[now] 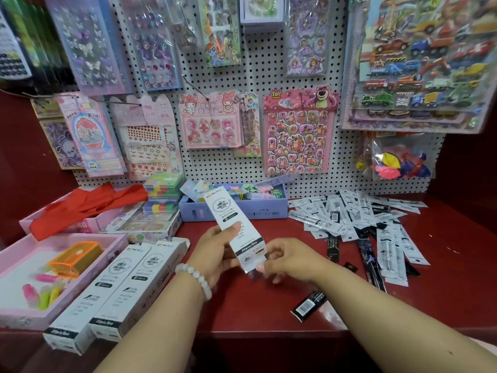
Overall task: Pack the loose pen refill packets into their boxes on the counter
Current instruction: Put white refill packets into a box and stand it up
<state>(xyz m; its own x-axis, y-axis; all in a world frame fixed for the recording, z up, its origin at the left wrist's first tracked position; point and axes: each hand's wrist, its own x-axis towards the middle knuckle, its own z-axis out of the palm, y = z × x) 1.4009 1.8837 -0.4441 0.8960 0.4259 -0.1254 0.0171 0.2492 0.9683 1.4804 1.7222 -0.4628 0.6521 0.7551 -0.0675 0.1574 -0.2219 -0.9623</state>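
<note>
My left hand point(215, 249) grips a long white refill box point(228, 211) at its middle and holds it tilted above the red counter point(255, 313). At the box's near end, my right hand point(285, 259) pinches the end flap. Two more white refill boxes point(113, 289) lie side by side at the left front, reaching over the counter's edge. Several loose refill packets point(357, 222), white and black, lie in a heap at the right. One black packet point(309, 305) lies alone near the front edge.
A pink tray point(16, 316) with an orange case and highlighter caps sits at the far left. A lilac box point(269, 211) of small items stands behind my hands. Sticker sheets hang on the pegboard point(255, 76) behind the counter. A pink box point(32, 224) holds red cloth.
</note>
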